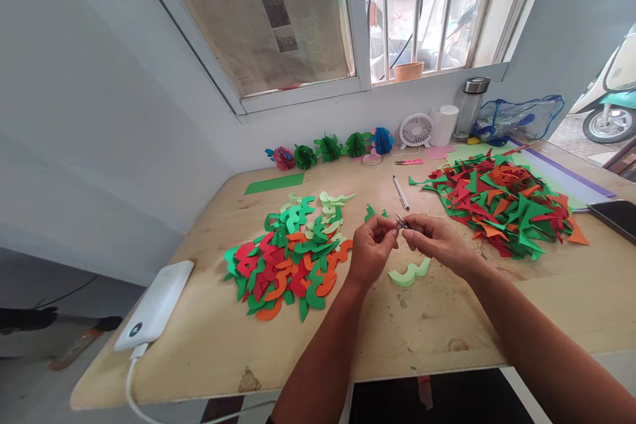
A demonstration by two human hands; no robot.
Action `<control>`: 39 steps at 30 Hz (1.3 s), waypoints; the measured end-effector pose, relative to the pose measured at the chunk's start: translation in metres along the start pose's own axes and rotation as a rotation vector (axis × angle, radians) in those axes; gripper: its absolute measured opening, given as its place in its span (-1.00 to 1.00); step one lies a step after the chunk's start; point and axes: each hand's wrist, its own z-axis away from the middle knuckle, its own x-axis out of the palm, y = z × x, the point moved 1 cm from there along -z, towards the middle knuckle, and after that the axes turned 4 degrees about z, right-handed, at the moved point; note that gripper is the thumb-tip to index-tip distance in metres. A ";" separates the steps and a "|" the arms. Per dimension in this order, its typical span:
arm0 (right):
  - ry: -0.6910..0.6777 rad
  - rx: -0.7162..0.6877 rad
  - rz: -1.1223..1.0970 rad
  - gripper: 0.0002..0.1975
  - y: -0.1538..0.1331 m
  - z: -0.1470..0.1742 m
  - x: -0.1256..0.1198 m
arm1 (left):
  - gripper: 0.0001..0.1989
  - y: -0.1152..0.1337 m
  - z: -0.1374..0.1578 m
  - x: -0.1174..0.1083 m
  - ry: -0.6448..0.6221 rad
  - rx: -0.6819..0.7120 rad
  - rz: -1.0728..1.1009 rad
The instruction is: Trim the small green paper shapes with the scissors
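Near the middle of the table, my left hand [372, 246] and my right hand [437, 242] meet with their fingertips pinched. Between them shows a small, dark metal object [401, 221], its kind too small to tell. My right fingers close on it; whatever the left fingertips pinch is hidden. Just behind the left hand lies a green paper piece [376, 212], partly covered. A pale green wavy paper cutout [409, 273] rests on the table below the hands.
Left of the hands spreads a pile of curved paper cutouts [283, 265]; right, a heap of paper scraps [507, 202]. A pen [401, 193], pink-handled tool [409, 161], small fan [416, 130] and folded paper figures [328, 148] lie behind. A power bank [156, 305] sits at the left edge.
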 end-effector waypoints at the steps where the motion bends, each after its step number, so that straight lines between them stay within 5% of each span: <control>1: -0.001 -0.001 0.002 -0.67 0.000 0.000 0.000 | -0.88 0.000 0.000 0.000 -0.002 0.000 -0.002; 39: 0.029 0.010 0.052 -0.69 0.004 -0.001 0.000 | -0.86 -0.004 -0.001 -0.001 -0.020 0.001 -0.013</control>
